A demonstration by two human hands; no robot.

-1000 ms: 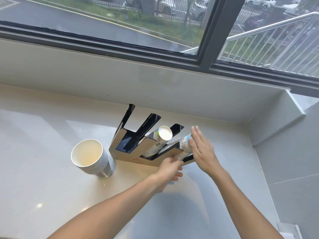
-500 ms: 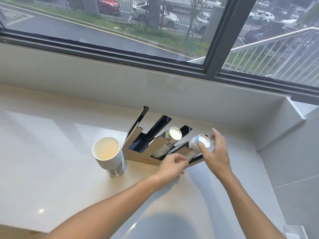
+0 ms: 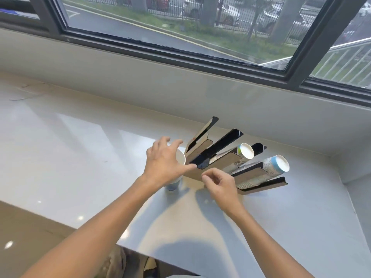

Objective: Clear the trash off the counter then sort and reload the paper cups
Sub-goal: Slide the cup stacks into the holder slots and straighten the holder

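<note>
Reading largest to smallest: the pale counter (image 3: 80,149) fills the lower frame under the window. Centre-right stands the slotted cup holder (image 3: 212,157), two right-hand slots loaded, each cup column lying with its long axis slanting toward the upper right: middle column (image 3: 246,151), right column (image 3: 277,167). The two left slots look empty to me.

The loose cup stack (image 3: 179,159) stands upright at the holder's left end, mostly hidden behind my left hand (image 3: 164,165). That hand is spread wide, fingers apart, over the stack's rim; I cannot tell whether it touches, and it holds nothing. Right hand (image 3: 220,185) sits lower right of it, fingers loosely curled, empty.

Judgement: the left hand is nearer, the stack directly beyond its palm, so the grasp is its job.

Printing on the right column is patterned; no legible text.
</note>
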